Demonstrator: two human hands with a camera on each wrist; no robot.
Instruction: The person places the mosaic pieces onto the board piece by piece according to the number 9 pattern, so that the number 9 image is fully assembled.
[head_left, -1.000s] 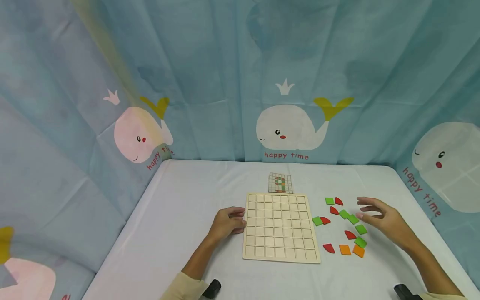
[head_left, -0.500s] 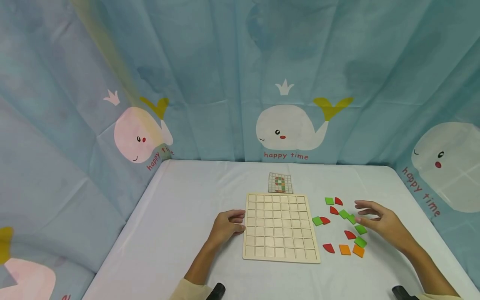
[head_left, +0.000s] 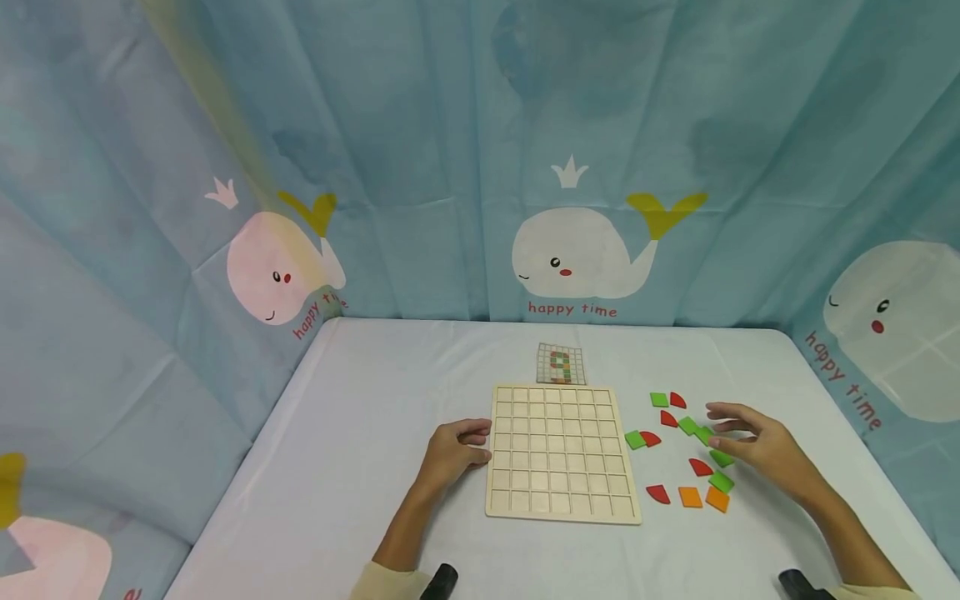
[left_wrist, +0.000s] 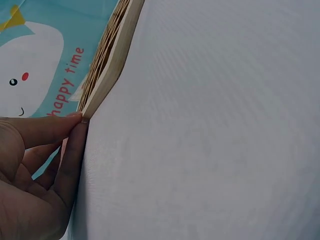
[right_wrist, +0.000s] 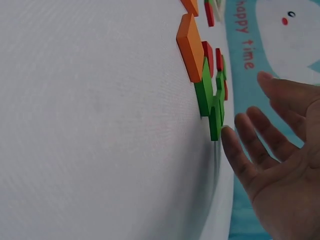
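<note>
The left hand point(head_left: 452, 451) pinches the left edge of a wooden grid board point(head_left: 558, 456) lying on the white table point(head_left: 360, 400); the right hand point(head_left: 767, 448), fingers loosely spread and empty, hovers by green tiles point(head_left: 721, 482). Red pieces point(head_left: 657, 495) and orange squares point(head_left: 690, 497) lie near these, a patterned card point(head_left: 547, 367) just beyond the board.

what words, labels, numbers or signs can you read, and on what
"happy time": under the middle whale on the blue curtain.
"happy time": slanting, below the right whale.
"happy ti": below the left whale; the ending is unclear.
"happy time": on the blue curtain, in both wrist views.
Cut off, unreadable: red lettering at the head view's bottom edge.
Too small to confirm: the card shows a figure, perhaps a 9.
</note>
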